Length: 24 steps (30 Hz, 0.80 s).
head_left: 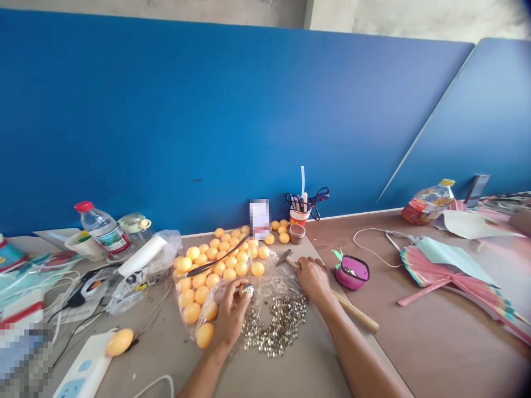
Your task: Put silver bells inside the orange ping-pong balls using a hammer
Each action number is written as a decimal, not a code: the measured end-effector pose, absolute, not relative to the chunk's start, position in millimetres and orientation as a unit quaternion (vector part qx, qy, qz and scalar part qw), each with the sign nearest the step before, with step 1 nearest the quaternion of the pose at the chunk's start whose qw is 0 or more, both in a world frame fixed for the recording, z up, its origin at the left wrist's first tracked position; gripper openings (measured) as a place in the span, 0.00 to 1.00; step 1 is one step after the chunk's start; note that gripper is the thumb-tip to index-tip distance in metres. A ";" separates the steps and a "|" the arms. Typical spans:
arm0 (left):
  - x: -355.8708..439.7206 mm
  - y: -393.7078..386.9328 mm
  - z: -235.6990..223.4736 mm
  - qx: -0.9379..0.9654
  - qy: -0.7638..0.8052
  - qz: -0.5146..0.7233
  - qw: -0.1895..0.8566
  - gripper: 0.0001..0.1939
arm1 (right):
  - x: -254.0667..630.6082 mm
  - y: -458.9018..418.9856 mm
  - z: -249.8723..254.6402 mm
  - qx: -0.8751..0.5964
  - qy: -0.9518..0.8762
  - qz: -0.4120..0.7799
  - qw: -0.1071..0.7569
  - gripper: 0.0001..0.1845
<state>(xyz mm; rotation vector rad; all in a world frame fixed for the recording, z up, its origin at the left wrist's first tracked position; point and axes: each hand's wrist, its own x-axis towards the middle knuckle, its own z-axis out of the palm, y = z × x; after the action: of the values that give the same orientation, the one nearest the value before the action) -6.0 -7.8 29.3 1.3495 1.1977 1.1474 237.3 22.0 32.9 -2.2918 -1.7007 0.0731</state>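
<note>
My left hand [230,315] is closed around an orange ball [245,289] partly covered with shiny silver tacks. It hovers beside a heap of silver tacks [279,326] on the table. My right hand [313,278] rests over the heap's far edge, fingers curled, next to a hammer [285,256] with a long wooden handle that runs under my wrist. Whether that hand grips anything is unclear. Many plain orange balls [219,264] lie in and on a clear plastic bag behind the left hand.
A water bottle [103,228], cups, cables and a power strip [85,369] crowd the left. A cup with scissors and pens [300,213] stands at the blue wall. A pink pouch [352,272], white cord and pink paper craft [448,276] lie right.
</note>
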 end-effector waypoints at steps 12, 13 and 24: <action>-5.5 -9.5 33.1 0.552 0.503 0.468 0.473 0.17 | 176.6 -10.7 71.1 -0.504 -0.827 0.207 0.141 0.11; -5.3 -9.7 33.6 0.552 0.498 0.472 0.474 0.18 | 172.0 -12.0 68.5 -0.513 -0.833 0.176 0.108 0.11; -1.5 -9.0 30.9 0.538 0.492 0.480 0.488 0.18 | 171.6 -8.7 65.1 -0.524 -0.748 0.313 0.260 0.11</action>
<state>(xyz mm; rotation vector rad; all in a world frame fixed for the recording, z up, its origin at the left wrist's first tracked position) -1.5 -9.0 30.9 1.3078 1.1955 1.1656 171.6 -8.7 65.1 -1.4192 -2.0261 0.8474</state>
